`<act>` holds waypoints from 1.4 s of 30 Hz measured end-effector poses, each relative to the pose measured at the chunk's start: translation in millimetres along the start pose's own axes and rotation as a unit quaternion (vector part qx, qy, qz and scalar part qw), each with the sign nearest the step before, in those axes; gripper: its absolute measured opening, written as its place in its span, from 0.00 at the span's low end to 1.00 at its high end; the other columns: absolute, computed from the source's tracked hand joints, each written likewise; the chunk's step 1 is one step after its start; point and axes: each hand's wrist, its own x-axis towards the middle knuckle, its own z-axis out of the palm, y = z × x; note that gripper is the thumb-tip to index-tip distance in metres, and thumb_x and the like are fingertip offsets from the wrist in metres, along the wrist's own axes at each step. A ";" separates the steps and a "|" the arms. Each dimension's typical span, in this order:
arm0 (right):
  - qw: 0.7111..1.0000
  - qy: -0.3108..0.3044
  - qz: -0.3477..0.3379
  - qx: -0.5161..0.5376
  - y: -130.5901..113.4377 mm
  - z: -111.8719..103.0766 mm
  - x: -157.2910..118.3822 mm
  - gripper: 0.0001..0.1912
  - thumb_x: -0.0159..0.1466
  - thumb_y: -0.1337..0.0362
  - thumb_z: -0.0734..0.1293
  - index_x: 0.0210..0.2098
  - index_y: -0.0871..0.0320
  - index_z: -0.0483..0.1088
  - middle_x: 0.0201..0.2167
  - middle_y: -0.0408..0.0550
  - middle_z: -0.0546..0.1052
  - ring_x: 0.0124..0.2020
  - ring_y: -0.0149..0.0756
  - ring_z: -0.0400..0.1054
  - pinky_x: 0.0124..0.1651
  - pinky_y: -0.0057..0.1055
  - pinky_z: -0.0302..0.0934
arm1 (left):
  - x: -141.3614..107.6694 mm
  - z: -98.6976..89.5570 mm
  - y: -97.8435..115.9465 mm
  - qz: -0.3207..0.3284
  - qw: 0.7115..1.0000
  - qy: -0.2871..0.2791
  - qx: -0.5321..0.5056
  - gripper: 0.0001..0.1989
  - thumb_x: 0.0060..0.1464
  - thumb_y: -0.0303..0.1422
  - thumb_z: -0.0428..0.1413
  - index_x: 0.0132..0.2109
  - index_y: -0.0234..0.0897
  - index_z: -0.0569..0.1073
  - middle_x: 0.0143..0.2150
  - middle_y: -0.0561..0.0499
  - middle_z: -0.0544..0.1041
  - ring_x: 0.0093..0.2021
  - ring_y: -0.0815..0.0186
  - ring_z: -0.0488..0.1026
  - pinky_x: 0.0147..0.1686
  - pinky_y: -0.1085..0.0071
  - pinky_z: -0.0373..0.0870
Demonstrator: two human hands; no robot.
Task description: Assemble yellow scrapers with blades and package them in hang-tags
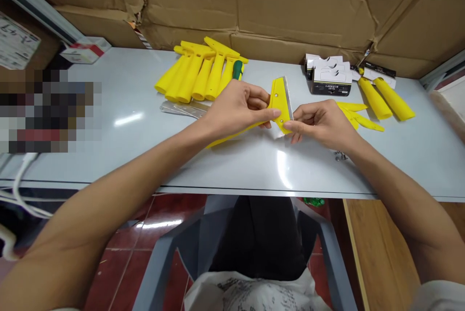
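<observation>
Above the table's middle, my left hand is closed around the neck of a yellow scraper, whose handle runs back under my wrist. A metal blade lines the scraper's right edge, and two screws show on its yellow head. My right hand pinches the lower corner of that head between thumb and fingers. Beyond my left hand lie several yellow scraper handles and a green-handled screwdriver. Flat metal strips rest near my left wrist. Small screws lie under my right wrist.
Black-and-white boxes stand at the back right, with two yellow handles beside them. Flat yellow pieces lie behind my right hand. Cardboard lines the table's back. A red-and-white box sits back left, and white cables hang at the left edge.
</observation>
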 end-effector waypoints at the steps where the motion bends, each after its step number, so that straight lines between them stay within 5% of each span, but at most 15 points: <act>1: 1.000 0.005 -0.004 -0.024 -1.1 -8.7 -1.3 0.27 0.60 0.37 0.80 0.29 0.56 0.81 0.25 0.48 0.83 0.24 0.35 0.77 0.31 0.32 0.74 | 0.0 -0.1 -0.8 -0.005 1.000 -0.003 0.000 0.16 0.54 0.41 0.74 0.39 0.33 0.81 0.32 0.48 0.83 0.34 0.62 0.83 0.40 0.67 0.82; 4: 0.987 0.064 -0.007 -0.150 -4.4 -51.5 -9.7 0.28 0.64 0.39 0.78 0.26 0.58 0.81 0.23 0.49 0.81 0.21 0.30 0.71 0.26 0.30 0.64 | 1.8 -0.8 -5.2 -0.017 1.000 -0.025 -0.008 0.12 0.54 0.36 0.74 0.40 0.33 0.84 0.34 0.46 0.84 0.33 0.62 0.82 0.38 0.66 0.81; 8: 0.934 -0.041 0.155 -0.320 0.3 -117.2 -24.6 0.11 0.67 0.55 0.78 0.38 0.58 0.86 0.28 0.49 0.83 0.26 0.30 0.73 0.31 0.31 0.64 | 4.6 -1.5 -10.6 -0.022 0.999 -0.034 -0.012 0.12 0.54 0.33 0.73 0.42 0.32 0.85 0.35 0.45 0.85 0.32 0.62 0.80 0.36 0.65 0.81; 11: 0.886 -0.094 0.268 -0.366 8.1 -140.7 -32.8 0.06 0.67 0.62 0.77 0.41 0.57 0.86 0.35 0.52 0.86 0.31 0.35 0.78 0.36 0.35 0.69 | 5.9 -1.2 -13.7 -0.025 0.999 -0.040 -0.013 0.11 0.53 0.34 0.73 0.41 0.33 0.85 0.35 0.45 0.86 0.31 0.63 0.80 0.34 0.66 0.81; 15: 0.862 -0.113 0.279 -0.408 12.5 -129.2 -48.2 0.22 0.59 0.59 0.83 0.52 0.51 0.82 0.45 0.52 0.87 0.35 0.40 0.80 0.40 0.39 0.70 | 6.8 -0.5 -17.0 -0.032 0.998 -0.048 -0.007 0.11 0.53 0.33 0.73 0.42 0.32 0.85 0.36 0.43 0.86 0.32 0.62 0.81 0.35 0.64 0.82; 20: 0.883 -0.072 0.200 -0.418 16.1 -89.4 -77.9 0.32 0.56 0.59 0.84 0.59 0.53 0.77 0.45 0.53 0.86 0.37 0.42 0.79 0.43 0.41 0.69 | 7.3 -0.5 -17.7 -0.039 0.998 -0.041 -0.002 0.12 0.52 0.33 0.73 0.42 0.32 0.84 0.36 0.43 0.87 0.32 0.63 0.81 0.35 0.64 0.82; 26: 0.898 0.035 0.216 -0.382 13.3 -65.5 -83.2 0.25 0.57 0.65 0.83 0.53 0.57 0.80 0.38 0.51 0.84 0.35 0.40 0.76 0.42 0.40 0.66 | 10.6 -1.9 -20.7 -0.020 0.999 -0.036 -0.007 0.09 0.51 0.30 0.72 0.39 0.33 0.83 0.35 0.45 0.86 0.32 0.62 0.81 0.37 0.63 0.82; 42: 0.912 0.081 0.134 -0.378 6.3 -55.5 -56.4 0.05 0.64 0.70 0.74 0.37 0.56 0.84 0.34 0.50 0.85 0.35 0.38 0.76 0.44 0.39 0.65 | 14.0 -3.1 -23.8 -0.022 0.999 -0.045 -0.006 0.05 0.52 0.26 0.69 0.37 0.32 0.83 0.35 0.43 0.87 0.32 0.62 0.83 0.35 0.66 0.79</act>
